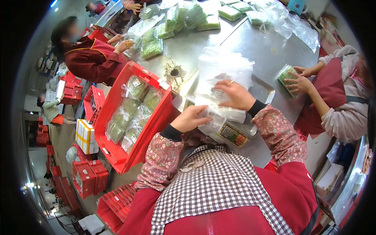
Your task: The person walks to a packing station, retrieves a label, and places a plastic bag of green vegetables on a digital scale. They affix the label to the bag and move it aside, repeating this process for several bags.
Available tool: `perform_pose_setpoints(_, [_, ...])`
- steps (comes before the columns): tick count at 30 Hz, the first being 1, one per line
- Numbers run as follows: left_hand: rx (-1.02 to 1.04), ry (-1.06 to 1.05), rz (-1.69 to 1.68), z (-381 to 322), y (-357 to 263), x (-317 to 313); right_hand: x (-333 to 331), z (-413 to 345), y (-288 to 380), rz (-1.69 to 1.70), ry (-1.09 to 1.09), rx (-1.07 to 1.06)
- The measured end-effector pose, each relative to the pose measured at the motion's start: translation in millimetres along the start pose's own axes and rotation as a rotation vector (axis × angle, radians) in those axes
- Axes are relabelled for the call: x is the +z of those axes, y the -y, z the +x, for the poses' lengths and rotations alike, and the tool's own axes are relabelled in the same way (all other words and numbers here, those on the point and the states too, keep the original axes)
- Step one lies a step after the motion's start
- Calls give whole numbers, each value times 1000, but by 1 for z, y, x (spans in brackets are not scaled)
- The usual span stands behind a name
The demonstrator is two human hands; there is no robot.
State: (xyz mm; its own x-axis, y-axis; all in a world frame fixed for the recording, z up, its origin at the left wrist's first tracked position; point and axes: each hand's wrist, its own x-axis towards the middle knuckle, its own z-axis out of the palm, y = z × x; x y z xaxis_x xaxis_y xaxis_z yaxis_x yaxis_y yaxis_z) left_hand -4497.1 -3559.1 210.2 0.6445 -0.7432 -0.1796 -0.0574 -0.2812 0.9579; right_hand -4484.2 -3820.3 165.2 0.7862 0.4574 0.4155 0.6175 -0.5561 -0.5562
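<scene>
My left hand point(189, 118) pinches the edge of a clear plastic bag point(216, 119) bearing a printed label, between thumb and fingers. Just above it, my right hand point(238, 95) is over a stack of flat clear bags point(224, 66), its thumb and fingers apart; it wears a ring. The stack lies partly on a shallow metal tray point(265, 91). Beneath the lower end of the bags, a carton with a printed picture point(235, 134) shows at the table's near edge. Whether the right fingertips press on the bags is hard to tell.
Left of me a tilted red plastic crate point(133, 164) holds several bagged greens point(120, 113). Packs of sprouts point(152, 48) lie along the far side of the steel table point(191, 44), which has a drain hole point(175, 72). Co-workers stand left and right; one handles a sprout pack point(286, 77).
</scene>
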Motion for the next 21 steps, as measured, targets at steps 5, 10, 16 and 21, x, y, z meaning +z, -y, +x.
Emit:
perform_pose_setpoints(5, [-80,153,-90,-8,-1,15,18,-5,-7,-182,-39,31])
perform_pose_setpoints(10, [-91,96,-119,-2,-3,9,18,-1,-33,257,-243,228])
perform_pose_setpoints(16, [-55,-284,76,56,4,0,-31,21,-38,329,-382,559])
perform_pose_setpoints(21, [-108,-195,-32,49,30,8,-40,-6,-4,170,108,275])
